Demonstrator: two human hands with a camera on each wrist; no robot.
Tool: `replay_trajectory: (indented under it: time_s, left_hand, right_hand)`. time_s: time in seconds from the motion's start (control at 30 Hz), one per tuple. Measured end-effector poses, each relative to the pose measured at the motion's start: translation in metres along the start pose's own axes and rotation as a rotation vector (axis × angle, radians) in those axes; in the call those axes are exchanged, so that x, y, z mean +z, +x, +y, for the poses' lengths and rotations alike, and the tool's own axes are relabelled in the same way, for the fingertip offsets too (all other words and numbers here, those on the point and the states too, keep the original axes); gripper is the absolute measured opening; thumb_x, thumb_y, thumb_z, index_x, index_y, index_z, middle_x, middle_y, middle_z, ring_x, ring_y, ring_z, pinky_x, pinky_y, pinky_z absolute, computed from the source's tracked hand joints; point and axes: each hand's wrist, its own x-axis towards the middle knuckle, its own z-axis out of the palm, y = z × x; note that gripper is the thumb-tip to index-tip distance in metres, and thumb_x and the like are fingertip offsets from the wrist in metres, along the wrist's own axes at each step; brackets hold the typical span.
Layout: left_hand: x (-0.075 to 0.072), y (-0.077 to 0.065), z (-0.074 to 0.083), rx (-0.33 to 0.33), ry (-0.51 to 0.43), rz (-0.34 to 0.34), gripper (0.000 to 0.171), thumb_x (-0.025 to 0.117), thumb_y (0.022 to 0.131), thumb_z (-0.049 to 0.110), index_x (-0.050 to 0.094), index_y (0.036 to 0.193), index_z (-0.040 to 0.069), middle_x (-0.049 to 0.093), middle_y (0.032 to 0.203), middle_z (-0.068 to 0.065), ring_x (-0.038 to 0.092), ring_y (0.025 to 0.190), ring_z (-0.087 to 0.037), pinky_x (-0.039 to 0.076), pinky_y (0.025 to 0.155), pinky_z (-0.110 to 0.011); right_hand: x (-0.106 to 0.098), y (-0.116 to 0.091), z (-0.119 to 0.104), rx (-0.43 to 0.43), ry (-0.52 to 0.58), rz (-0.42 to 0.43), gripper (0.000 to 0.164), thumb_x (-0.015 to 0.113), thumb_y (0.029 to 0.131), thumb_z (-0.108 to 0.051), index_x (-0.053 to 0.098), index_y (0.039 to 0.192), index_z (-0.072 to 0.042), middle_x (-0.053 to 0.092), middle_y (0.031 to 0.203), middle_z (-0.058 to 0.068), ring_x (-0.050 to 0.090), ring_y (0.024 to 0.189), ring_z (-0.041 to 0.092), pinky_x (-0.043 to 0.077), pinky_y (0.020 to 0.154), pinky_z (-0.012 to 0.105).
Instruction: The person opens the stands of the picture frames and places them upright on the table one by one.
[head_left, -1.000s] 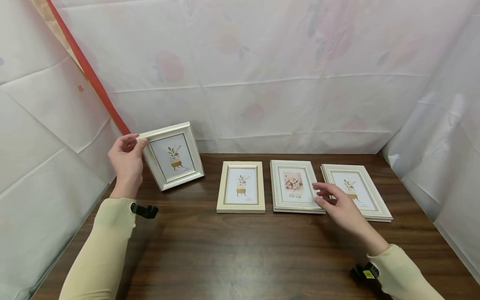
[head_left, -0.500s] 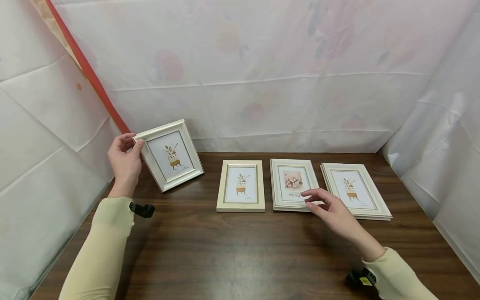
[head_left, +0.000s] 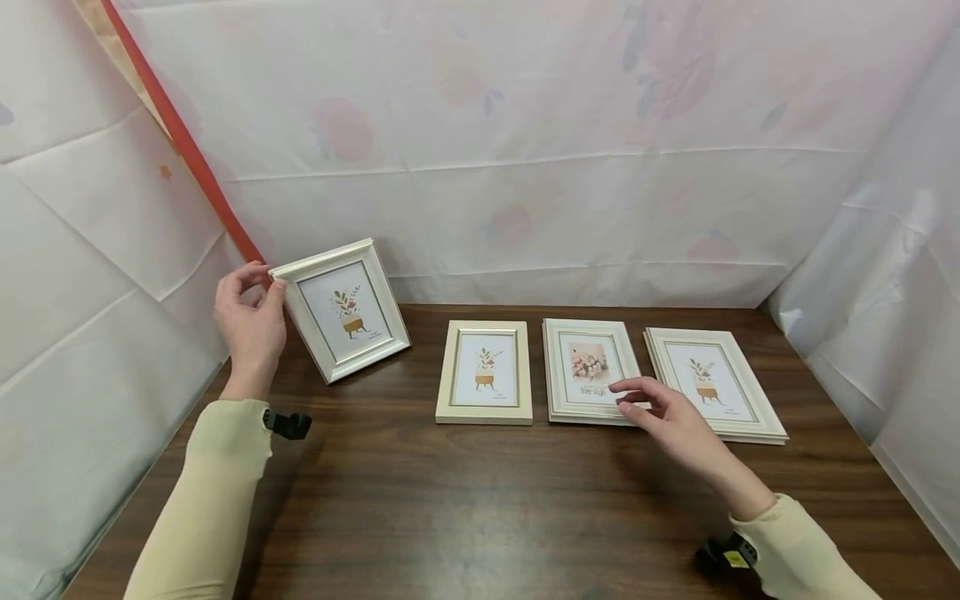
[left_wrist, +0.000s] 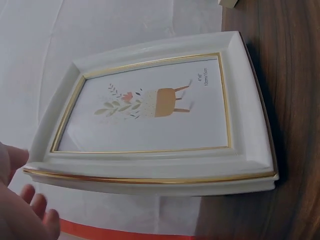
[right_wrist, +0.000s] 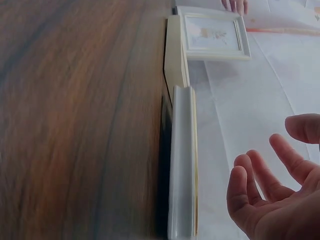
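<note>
My left hand [head_left: 251, 321] is at the upper left corner of a white picture frame [head_left: 347, 312] with a gold inner line and a potted plant print. That frame stands upright, leaning back and turned to the right. In the left wrist view, the thumb [left_wrist: 16, 156] is right at the corner and the other fingers [left_wrist: 40, 205] are spread apart, below the edge. Over the lower right of a white frame with a pink flower picture [head_left: 591, 362] hovers my right hand [head_left: 678, 429]. Its fingers are loosely bent and hold nothing, as the right wrist view shows.
A cream frame [head_left: 484, 372] lies flat left of the flower frame, and another white frame [head_left: 712, 379] lies at the right. All are on a dark wooden table [head_left: 480, 508]. White cloth [head_left: 480, 150] hangs behind and at both sides, with a red strip [head_left: 180, 133] at the left.
The standing frame has tipped back slightly and its top has shifted a little left, with the left hand beside it. My right hand has moved left from between the two right-hand frames.
</note>
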Motion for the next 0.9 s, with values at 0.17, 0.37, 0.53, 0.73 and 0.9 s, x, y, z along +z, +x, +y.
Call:
replay_trajectory:
  time_s: [0.17, 0.37, 0.53, 0.73, 0.9]
  left_hand:
    - [0.004, -0.006, 0.01, 0.163, 0.02, 0.032, 0.02, 0.062, 0.094, 0.007, 0.066, 0.111, -0.001, 0.054, 0.101, 0.006, 0.055, 0.095, -0.009, 0.045, 0.08, -0.019]
    - [0.016, -0.026, 0.019, 0.243, 0.028, -0.162, 0.015, 0.061, 0.096, 0.007, 0.067, 0.107, 0.0, 0.062, 0.097, -0.002, 0.056, 0.085, -0.009, 0.044, 0.07, -0.019]
    - [0.03, -0.041, 0.014, 0.212, 0.062, -0.44, 0.015, 0.061, 0.099, 0.011, 0.066, 0.111, 0.004, 0.066, 0.107, -0.007, 0.061, 0.089, -0.009, 0.048, 0.073, -0.018]
    - [0.05, -0.052, 0.009, 0.198, 0.134, -0.754, 0.024, 0.06, 0.101, 0.017, 0.063, 0.123, 0.008, 0.067, 0.117, -0.011, 0.066, 0.095, -0.023, 0.051, 0.08, -0.034]
    - [0.068, -0.056, 0.005, 0.153, 0.175, -0.889, 0.031, 0.059, 0.102, 0.02, 0.058, 0.132, 0.013, 0.066, 0.123, -0.011, 0.065, 0.101, -0.026, 0.05, 0.083, -0.044]
  right_hand:
    - [-0.014, 0.0, 0.008, 0.034, -0.057, 0.033, 0.03, 0.062, 0.1, -0.016, 0.062, 0.127, -0.002, 0.065, 0.115, 0.017, 0.06, 0.096, 0.012, 0.048, 0.074, 0.024]
    - [-0.033, 0.0, 0.021, 0.088, -0.024, 0.065, 0.032, 0.058, 0.103, -0.017, 0.059, 0.128, 0.001, 0.061, 0.124, 0.02, 0.057, 0.1, 0.005, 0.049, 0.08, 0.02]
    - [-0.05, 0.001, 0.035, 0.085, 0.028, 0.104, 0.033, 0.055, 0.104, -0.015, 0.056, 0.129, 0.006, 0.061, 0.122, 0.005, 0.06, 0.101, 0.001, 0.052, 0.079, 0.02]
    - [-0.068, 0.001, 0.042, 0.101, -0.049, 0.141, 0.036, 0.056, 0.104, -0.02, 0.056, 0.129, 0.005, 0.06, 0.12, 0.001, 0.059, 0.096, 0.0, 0.05, 0.077, 0.017]
    - [-0.075, 0.001, 0.042, 0.139, -0.137, 0.131, 0.038, 0.056, 0.103, -0.023, 0.056, 0.13, 0.003, 0.058, 0.125, 0.023, 0.061, 0.094, 0.011, 0.05, 0.076, 0.023]
